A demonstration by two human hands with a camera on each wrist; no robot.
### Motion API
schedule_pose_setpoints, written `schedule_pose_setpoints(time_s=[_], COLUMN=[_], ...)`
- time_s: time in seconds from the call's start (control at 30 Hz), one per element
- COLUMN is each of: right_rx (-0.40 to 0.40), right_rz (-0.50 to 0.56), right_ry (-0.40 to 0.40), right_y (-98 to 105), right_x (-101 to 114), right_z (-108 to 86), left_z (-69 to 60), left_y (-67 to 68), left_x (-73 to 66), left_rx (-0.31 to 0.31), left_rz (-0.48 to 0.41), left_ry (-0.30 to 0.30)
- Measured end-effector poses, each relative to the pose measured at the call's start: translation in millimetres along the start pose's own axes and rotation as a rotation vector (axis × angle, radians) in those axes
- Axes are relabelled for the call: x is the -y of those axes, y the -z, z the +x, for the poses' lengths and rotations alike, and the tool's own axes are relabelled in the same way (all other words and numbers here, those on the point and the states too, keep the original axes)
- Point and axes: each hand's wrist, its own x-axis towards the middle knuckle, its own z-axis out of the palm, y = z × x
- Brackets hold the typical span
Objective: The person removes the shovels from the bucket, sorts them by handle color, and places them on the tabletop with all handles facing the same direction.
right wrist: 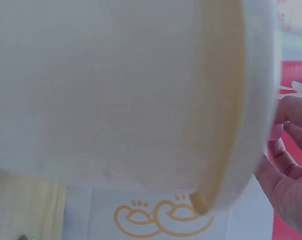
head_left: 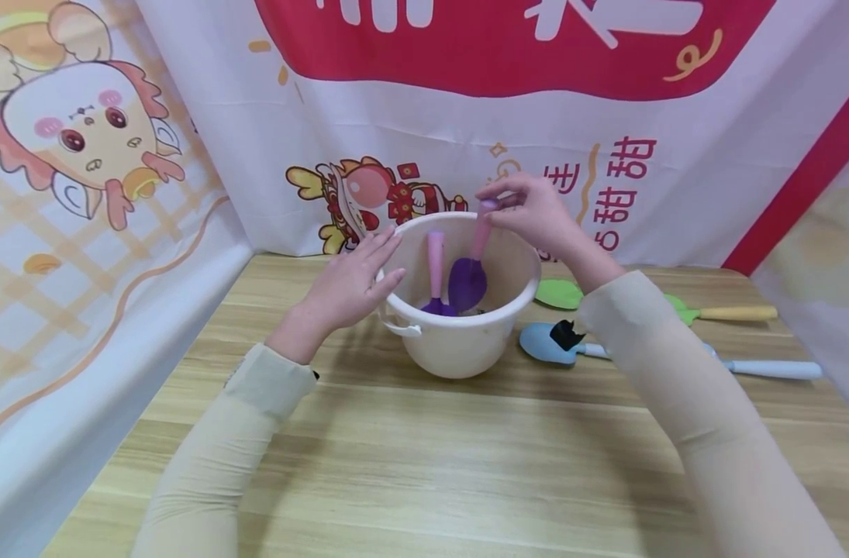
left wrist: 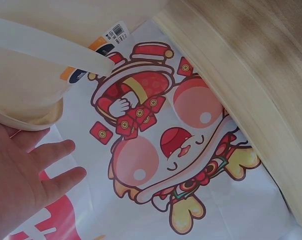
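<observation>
A cream bucket (head_left: 452,349) stands on the table with its handle hanging at the left. My left hand (head_left: 350,285) rests on the left rim, fingers straight; the left wrist view shows the same hand (left wrist: 26,175) by the rim. With my right hand (head_left: 536,211) I pinch the pink handle end of a purple shovel (head_left: 468,284), its blade hanging down inside the bucket. Another purple tool with a pink handle (head_left: 435,263) leans in the bucket, its lower end partly hidden. The right wrist view has the right hand (right wrist: 291,160) behind the bucket wall.
To the bucket's right lie a blue shovel (head_left: 546,343) and a green one (head_left: 560,294), partly under my right forearm. A white-blue handle (head_left: 776,369) and a wooden handle (head_left: 738,313) show beyond the sleeve. A printed cloth (head_left: 396,116) hangs behind.
</observation>
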Motion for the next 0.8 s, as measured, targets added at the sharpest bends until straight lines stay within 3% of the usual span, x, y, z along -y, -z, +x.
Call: schedule_pose_setpoints(time_s=[0.8], right_rx=[-0.139], right_rz=[0.011], right_ry=[0.069], right_y=[26.5], right_x=[12.4], right_z=[-26.9], left_z=[-1.0], left_y=[1.0], left_x=[-2.1], left_rx=[0.008], left_rz=[-0.022], left_ry=[0.019])
